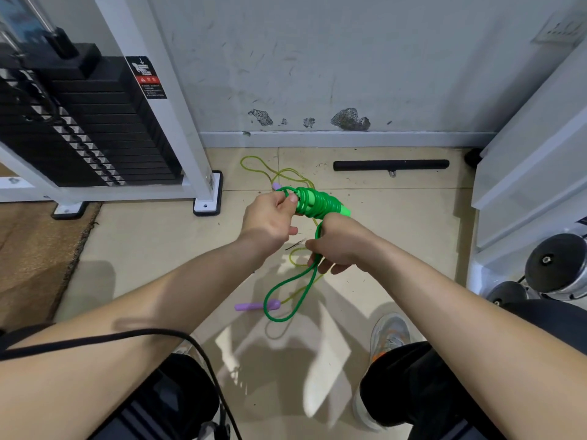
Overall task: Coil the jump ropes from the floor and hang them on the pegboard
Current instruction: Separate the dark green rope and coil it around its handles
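My left hand [270,220] grips the green jump rope's handles [317,203], which are wound round with several turns of green cord. My right hand [340,246] pinches the loose green cord just below the bundle. A free loop of the green rope [279,296] hangs down from my right hand toward the floor. A second jump rope lies on the tiles: a yellow-green cord [263,168] with purple handles, one handle [254,306] near my feet, the other [277,186] peeking out behind my left hand. No pegboard is in view.
A weight-stack machine [95,128] with a white frame stands at the left on a brown mat [35,249]. A black bar [390,165] lies by the wall. White panels [533,173] and dumbbells [556,265] crowd the right. My shoe [390,335] rests on the tile floor.
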